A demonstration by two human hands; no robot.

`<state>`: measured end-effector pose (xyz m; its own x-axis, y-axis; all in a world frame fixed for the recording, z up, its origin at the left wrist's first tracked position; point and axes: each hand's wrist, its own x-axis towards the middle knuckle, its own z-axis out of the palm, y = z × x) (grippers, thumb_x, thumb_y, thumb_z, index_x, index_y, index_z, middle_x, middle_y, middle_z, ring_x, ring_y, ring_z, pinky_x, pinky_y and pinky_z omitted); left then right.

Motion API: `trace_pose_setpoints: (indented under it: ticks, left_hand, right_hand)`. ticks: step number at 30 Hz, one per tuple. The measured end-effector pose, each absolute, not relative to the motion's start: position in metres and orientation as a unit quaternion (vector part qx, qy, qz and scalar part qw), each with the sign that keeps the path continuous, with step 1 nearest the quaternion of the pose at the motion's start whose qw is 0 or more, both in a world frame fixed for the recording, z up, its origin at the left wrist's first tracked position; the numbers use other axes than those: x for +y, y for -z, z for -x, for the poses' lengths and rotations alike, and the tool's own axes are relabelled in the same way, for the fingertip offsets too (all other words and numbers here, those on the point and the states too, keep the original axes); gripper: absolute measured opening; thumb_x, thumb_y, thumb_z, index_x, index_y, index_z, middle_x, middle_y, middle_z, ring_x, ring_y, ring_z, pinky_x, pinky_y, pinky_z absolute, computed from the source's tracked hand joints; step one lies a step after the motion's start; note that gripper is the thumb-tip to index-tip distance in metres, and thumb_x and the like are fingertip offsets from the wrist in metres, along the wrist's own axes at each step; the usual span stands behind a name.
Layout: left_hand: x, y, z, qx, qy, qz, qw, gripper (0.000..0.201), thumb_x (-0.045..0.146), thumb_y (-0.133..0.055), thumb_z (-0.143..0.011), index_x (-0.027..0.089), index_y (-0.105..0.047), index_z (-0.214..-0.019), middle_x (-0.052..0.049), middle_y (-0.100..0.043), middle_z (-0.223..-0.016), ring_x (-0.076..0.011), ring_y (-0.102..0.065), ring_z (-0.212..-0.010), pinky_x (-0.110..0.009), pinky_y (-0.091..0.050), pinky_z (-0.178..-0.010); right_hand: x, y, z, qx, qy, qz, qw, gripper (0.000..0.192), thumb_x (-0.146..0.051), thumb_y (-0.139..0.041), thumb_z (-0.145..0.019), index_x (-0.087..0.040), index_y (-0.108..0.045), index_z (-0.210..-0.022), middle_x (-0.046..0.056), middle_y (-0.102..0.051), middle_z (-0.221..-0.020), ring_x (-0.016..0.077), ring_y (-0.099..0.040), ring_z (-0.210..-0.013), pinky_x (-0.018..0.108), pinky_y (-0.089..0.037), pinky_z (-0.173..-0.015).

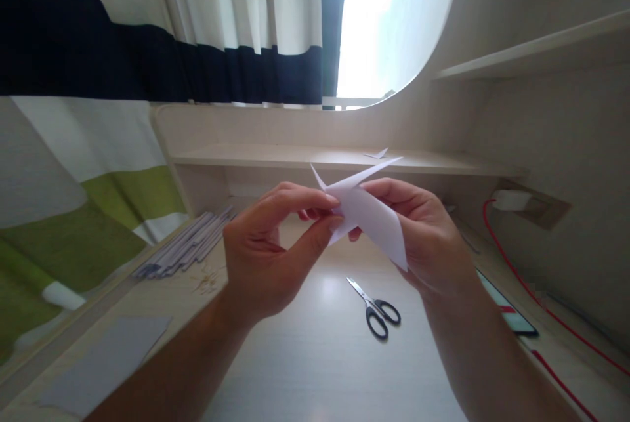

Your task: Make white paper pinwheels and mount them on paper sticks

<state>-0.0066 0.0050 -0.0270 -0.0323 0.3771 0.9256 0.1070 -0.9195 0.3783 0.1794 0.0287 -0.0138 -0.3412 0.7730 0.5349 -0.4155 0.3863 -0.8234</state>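
A white folded paper figure with pointed flaps is held up above the desk between both hands. My left hand pinches its left side between thumb and forefinger. On the other side, my right hand grips the paper, its thumb partly hidden behind a broad flap that slants down to the right. Two thin points stick up from the figure's top, one short at the left and one long toward the right. Below the hands, scissors with black handles lie on the desk, blades pointing away and slightly left.
Bundled folded paper strips lie at the left beside some thin tan pieces. A flat paper sheet rests front left. A small folded paper sits on the shelf. At right are a phone and a red cable.
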Motion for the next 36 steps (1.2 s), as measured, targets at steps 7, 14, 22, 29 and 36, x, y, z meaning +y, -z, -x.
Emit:
trace_pose_setpoints:
  ticks: [7,14,22,29,36]
  left_hand:
    - [0.006,0.028,0.006,0.169,-0.697,-0.689,0.104,0.035,0.005,-0.083,-0.082,0.029,-0.084,-0.108,-0.003,-0.079,-0.095,-0.0176,-0.069,-0.082,-0.036,-0.056,-0.073]
    - [0.006,0.028,0.007,0.172,-0.699,-0.688,0.092,0.034,0.006,-0.083,-0.083,0.03,-0.084,-0.106,0.0,-0.08,-0.094,-0.0155,-0.069,-0.079,-0.032,-0.056,-0.07]
    - [0.004,0.026,0.01,0.188,-0.69,-0.69,0.114,0.026,0.011,-0.085,-0.084,0.029,-0.084,-0.102,0.0,-0.078,-0.09,-0.0155,-0.066,-0.075,-0.033,-0.053,-0.07]
    - [0.004,0.017,0.022,0.191,-0.635,-0.718,0.212,0.022,0.021,-0.093,-0.078,0.027,-0.084,-0.097,-0.002,-0.079,-0.087,-0.0165,-0.065,-0.076,-0.033,-0.052,-0.07]
    - [0.009,0.013,0.036,0.194,-0.579,-0.752,0.247,0.02,0.032,-0.093,-0.078,0.025,-0.084,-0.095,-0.005,-0.078,-0.085,-0.0189,-0.066,-0.075,-0.035,-0.054,-0.07]
  right_hand:
    - [0.027,0.012,-0.178,-0.609,-0.542,0.145,0.561,0.017,-0.03,-0.092,-0.079,-0.023,-0.087,-0.094,0.004,-0.081,-0.085,0.0124,-0.071,-0.069,0.019,-0.057,-0.061]
    - [0.028,0.013,-0.18,-0.615,-0.53,0.152,0.563,0.016,-0.03,-0.093,-0.08,-0.024,-0.086,-0.093,0.004,-0.083,-0.089,0.012,-0.072,-0.07,0.019,-0.057,-0.061]
    - [0.022,0.014,-0.176,-0.639,-0.472,0.144,0.589,0.009,-0.022,-0.085,-0.089,-0.027,-0.086,-0.096,0.001,-0.083,-0.088,0.0114,-0.075,-0.075,0.019,-0.06,-0.068]
    - [0.01,0.011,-0.176,-0.696,-0.362,0.172,0.596,0.012,-0.016,-0.081,-0.092,-0.024,-0.085,-0.1,0.002,-0.082,-0.091,0.014,-0.077,-0.08,0.023,-0.06,-0.071]
    - [0.007,0.008,-0.182,-0.754,-0.286,0.155,0.57,0.015,-0.01,-0.075,-0.093,-0.022,-0.083,-0.099,0.002,-0.077,-0.093,0.0147,-0.072,-0.084,0.028,-0.057,-0.079]
